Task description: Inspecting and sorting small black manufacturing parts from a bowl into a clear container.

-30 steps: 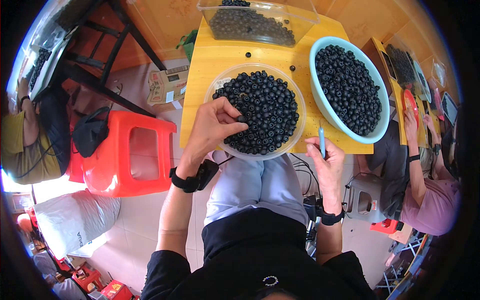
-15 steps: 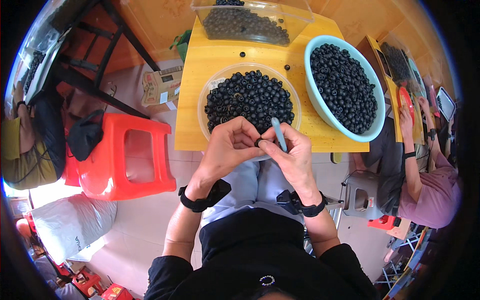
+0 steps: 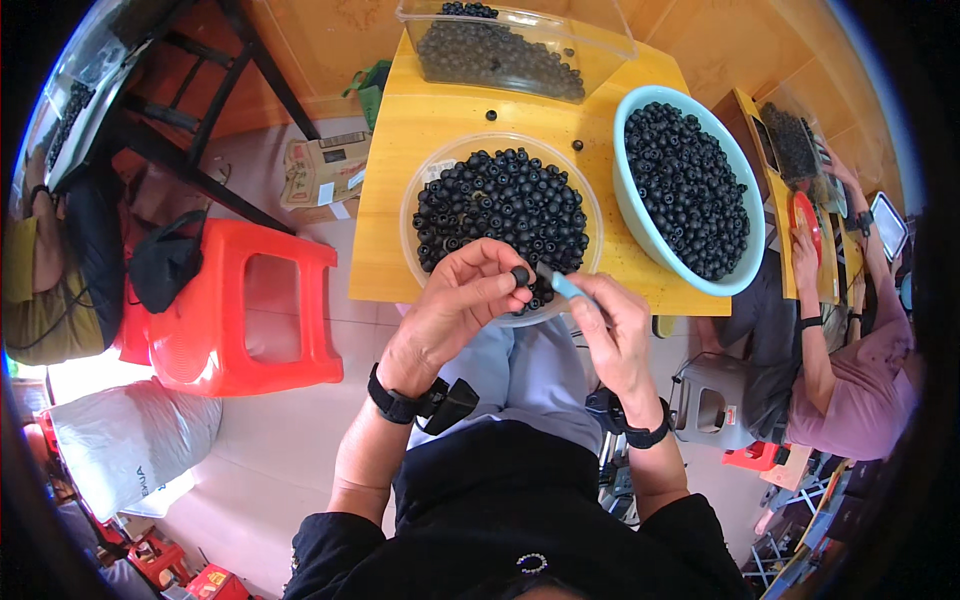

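My left hand (image 3: 462,300) pinches one small black round bead (image 3: 520,275) between thumb and fingers, just above the near rim of a clear bowl (image 3: 420,180) heaped with the same black beads. My right hand (image 3: 612,330) holds a thin light-blue tool (image 3: 562,286) whose tip points at that bead. The two hands meet over my lap at the front edge of a yellow table (image 3: 400,130). A pale blue bowl (image 3: 640,220) full of black beads stands to the right.
A clear tub (image 3: 600,55) of black beads stands at the table's far edge, with loose beads beside it. A red plastic stool (image 3: 240,310) is at my left. Another person (image 3: 850,380) works at a table on the right. A white sack (image 3: 130,440) lies lower left.
My left hand left the clear bowl with a bead and came back toward me. My right hand rose from the table edge with the blue tool to meet it.
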Tool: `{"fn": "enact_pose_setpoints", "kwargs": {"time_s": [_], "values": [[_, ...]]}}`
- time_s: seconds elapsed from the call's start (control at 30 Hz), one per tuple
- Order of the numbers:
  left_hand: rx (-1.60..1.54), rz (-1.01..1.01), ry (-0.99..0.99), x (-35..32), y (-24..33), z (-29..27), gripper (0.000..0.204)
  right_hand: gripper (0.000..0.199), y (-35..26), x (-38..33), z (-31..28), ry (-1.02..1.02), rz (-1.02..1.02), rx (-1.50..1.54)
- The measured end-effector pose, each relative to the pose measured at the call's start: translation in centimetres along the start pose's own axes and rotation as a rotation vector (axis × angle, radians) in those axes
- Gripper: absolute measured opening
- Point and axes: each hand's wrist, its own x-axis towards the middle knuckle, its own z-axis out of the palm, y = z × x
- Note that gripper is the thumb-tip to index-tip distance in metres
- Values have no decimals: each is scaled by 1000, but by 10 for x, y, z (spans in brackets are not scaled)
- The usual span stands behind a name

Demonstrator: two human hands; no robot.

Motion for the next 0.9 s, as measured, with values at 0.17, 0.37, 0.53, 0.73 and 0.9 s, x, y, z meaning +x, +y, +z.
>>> {"fn": "enact_pose_setpoints", "kwargs": {"time_s": [0.17, 0.37, 0.53, 0.73, 0.9], "values": [[-56, -23, -27, 1, -2, -2, 16, 16, -7, -3, -3, -114, -82, -191], [-84, -27, -19, 1, -4, 0, 14, 17, -4, -2, -3, -82, -91, -224], [-119, -51, -36, 3, -4, -3, 13, 17, -4, 0, -4, -72, -103, -260], [-135, -67, -44, 3, -5, -7, 10, 17, 1, 1, -2, -61, -135, -282], [-136, -67, -39, -1, 2, -6, 9, 17, 8, 7, 0, -55, -167, -320]]}}
